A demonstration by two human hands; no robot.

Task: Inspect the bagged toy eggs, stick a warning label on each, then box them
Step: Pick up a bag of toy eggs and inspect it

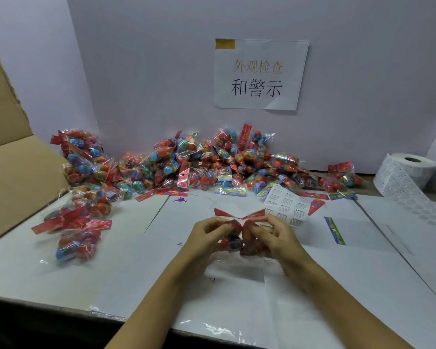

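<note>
Both our forearms reach in from the near edge over the table [116,268], which is covered in white sheets. Our left hand [207,235] and right hand [275,235] meet above the table's middle, fingers curled, each gripping one side of a single bag [233,244] held between them, just above the surface. This clear film bag contains red eggs and at least one blue one; its red header card [239,214] spreads upward like two wings above our fingers.

Just behind our right hand lies a label sheet [286,205] printed with rows of warning stickers. To the left, a few bags [76,244] of red and blue eggs lie apart on the table. Further left stands an open carton [13,167]; we cannot see its contents.

Against the back wall, a large pile [199,165] of filled bags runs across the table, each with a printed header strip. At far right stands a label roll [405,172], its strip trailing forward. A sign [259,74] hangs on the wall above the pile.
</note>
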